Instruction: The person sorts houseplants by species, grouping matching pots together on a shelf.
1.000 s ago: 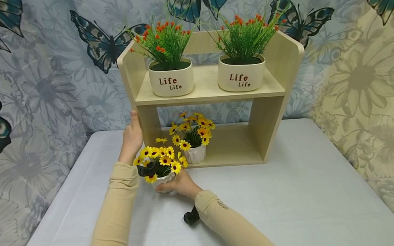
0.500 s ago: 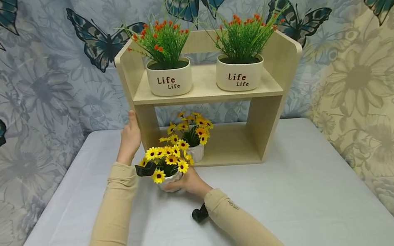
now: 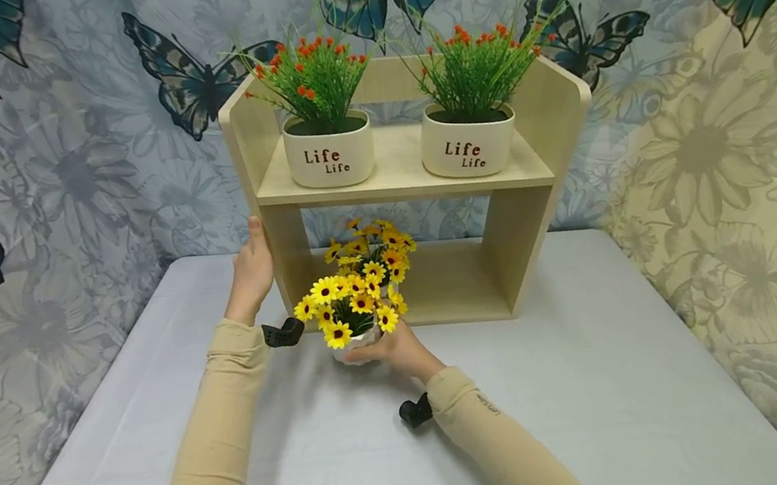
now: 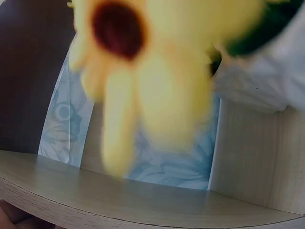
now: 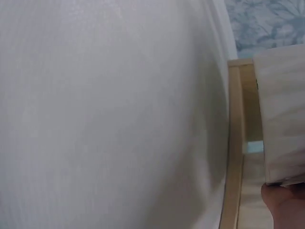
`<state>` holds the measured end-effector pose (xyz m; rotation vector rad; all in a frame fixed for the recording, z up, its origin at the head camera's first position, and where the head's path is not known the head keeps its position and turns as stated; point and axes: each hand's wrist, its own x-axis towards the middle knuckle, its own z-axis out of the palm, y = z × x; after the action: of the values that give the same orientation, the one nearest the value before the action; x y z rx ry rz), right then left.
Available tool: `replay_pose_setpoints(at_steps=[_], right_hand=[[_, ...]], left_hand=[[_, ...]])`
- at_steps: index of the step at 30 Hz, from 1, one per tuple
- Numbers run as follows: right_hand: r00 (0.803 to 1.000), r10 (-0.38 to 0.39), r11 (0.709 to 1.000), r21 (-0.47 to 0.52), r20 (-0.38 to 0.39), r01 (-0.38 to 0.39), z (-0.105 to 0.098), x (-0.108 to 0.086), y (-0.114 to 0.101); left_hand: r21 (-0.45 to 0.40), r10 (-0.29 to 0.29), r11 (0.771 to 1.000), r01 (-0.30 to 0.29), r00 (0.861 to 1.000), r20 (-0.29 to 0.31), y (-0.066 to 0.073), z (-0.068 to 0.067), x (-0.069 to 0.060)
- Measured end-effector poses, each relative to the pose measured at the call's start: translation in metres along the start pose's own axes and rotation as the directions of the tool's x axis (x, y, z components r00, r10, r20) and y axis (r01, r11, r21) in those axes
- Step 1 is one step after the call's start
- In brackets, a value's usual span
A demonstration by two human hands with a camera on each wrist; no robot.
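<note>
My right hand (image 3: 401,350) grips the white pot of a yellow artificial daisy plant (image 3: 345,308), its thumb across the pot's front. This pot is just in front of the wooden shelf (image 3: 469,285), tilted slightly. Against the shelf's left side panel (image 3: 243,159) rests my left hand (image 3: 250,277), thumb straight up; its other fingers are mostly hidden. Behind the held plant, a second yellow daisy plant (image 3: 396,251) stands on the lower board, its pot largely covered. A blurred yellow flower (image 4: 157,62) fills the left wrist view. In the right wrist view, the ribbed pot (image 5: 283,114) shows above my thumb.
Two white "Life" pots with red-flowered grass, the left pot (image 3: 329,151) and the right pot (image 3: 469,140), stand on the upper board. A white cloth (image 3: 623,375) covers the table. Butterfly-patterned fabric (image 3: 680,85) hangs behind.
My right hand has moved the held daisy plant rightward and slightly up the view, so it now overlaps the plant on the lower board. My left hand stays at the side panel.
</note>
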<state>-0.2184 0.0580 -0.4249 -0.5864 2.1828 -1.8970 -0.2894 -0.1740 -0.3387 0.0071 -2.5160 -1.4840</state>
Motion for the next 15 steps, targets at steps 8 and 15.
replay_pose_setpoints(at_steps=[8, 15], right_hand=[[0.999, 0.006, 0.998, -0.064, -0.036, -0.008, -0.014, -0.013, -0.005], [0.987, 0.039, 0.990, -0.128, -0.154, -0.059, -0.032, -0.023, 0.011]], left_hand=[[0.000, -0.001, 1.000, 0.001, 1.000, -0.005, -0.001, -0.001, 0.000], [0.001, 0.025, 1.000, -0.025, 1.000, -0.010, 0.000, -0.001, -0.001]])
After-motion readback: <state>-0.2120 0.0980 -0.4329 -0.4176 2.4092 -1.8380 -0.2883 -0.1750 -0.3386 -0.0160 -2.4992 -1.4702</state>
